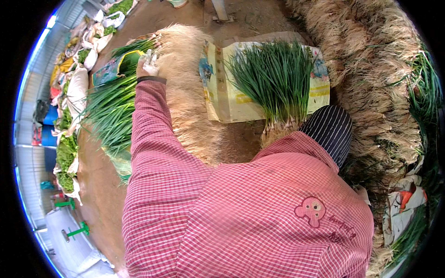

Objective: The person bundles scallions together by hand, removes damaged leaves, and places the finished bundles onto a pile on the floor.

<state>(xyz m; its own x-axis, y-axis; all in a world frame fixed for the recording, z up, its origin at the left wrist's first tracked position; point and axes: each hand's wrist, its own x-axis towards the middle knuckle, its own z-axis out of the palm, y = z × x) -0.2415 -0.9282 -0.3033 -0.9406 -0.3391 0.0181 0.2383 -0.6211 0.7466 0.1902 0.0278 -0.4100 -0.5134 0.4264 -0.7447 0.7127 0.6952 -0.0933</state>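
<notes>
My left arm, in a red-and-white checked sleeve, stretches forward to the left. Its hand (148, 65), with pale covering on the fingers, lies against a long stack of green onions (113, 109), where the stalks meet the root ends. Those fingers look extended, and no thing shows clearly inside them. Beside the hand, a green-and-yellow printed plastic sheet (127, 64) lies over part of the stack. A loose bunch of green onions (278, 76) rests on a flattened printed sack (222, 99) before me, its roots toward my body. My right hand is hidden.
Pale dry roots (190, 88) form a thick row along the left stack. A larger heap of rooted onions (371, 83) rises on the right. Sacks of leafy greens (76, 92) line the far left wall. My striped knee (328, 134) sits near the sack.
</notes>
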